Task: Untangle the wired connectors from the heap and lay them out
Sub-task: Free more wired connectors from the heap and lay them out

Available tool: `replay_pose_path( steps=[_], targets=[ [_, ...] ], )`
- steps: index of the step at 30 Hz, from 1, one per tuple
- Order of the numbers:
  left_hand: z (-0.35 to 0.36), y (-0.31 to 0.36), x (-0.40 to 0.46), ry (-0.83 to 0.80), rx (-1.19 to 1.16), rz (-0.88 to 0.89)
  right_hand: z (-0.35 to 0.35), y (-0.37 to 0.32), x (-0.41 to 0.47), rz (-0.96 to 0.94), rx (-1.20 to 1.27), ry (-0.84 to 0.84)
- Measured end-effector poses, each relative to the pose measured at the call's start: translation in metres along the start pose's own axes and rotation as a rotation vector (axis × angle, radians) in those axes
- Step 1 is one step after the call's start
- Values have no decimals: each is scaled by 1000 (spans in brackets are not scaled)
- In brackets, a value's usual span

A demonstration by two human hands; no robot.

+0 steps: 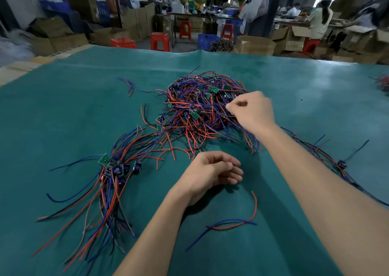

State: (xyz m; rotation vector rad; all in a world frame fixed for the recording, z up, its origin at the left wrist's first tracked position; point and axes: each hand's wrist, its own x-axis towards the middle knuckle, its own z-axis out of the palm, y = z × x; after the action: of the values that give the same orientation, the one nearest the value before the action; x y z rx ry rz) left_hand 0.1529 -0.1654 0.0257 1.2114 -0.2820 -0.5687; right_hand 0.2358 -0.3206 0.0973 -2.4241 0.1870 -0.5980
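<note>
A tangled heap of red, blue and black wires with small green circuit boards sits in the middle of the green mat. My right hand reaches into the heap's right side and pinches a blue wire between thumb and forefinger. My left hand rests on the mat just in front of the heap, fingers loosely curled, holding nothing. A laid-out bundle of wired connectors lies to the left, boards together and wires fanned toward me.
Loose red and blue wires lie near my forearms. More wired pieces trail under my right arm. A short wire pair lies at the far left. Beyond the mat's far edge are boxes, red stools and seated people.
</note>
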Motion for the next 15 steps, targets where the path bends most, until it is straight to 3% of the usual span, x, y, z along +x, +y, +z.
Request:
replay_pose_path(
  steps=[7,11,15],
  targets=[
    [1,3,0,76,-83,-15,-45,25,-30,232,609,75],
    [1,5,3,151,-154,-13,-43,41,-69,281,766,90],
    [1,5,3,168,-189,1,-29,52,-100,275,792,-132]
  ],
)
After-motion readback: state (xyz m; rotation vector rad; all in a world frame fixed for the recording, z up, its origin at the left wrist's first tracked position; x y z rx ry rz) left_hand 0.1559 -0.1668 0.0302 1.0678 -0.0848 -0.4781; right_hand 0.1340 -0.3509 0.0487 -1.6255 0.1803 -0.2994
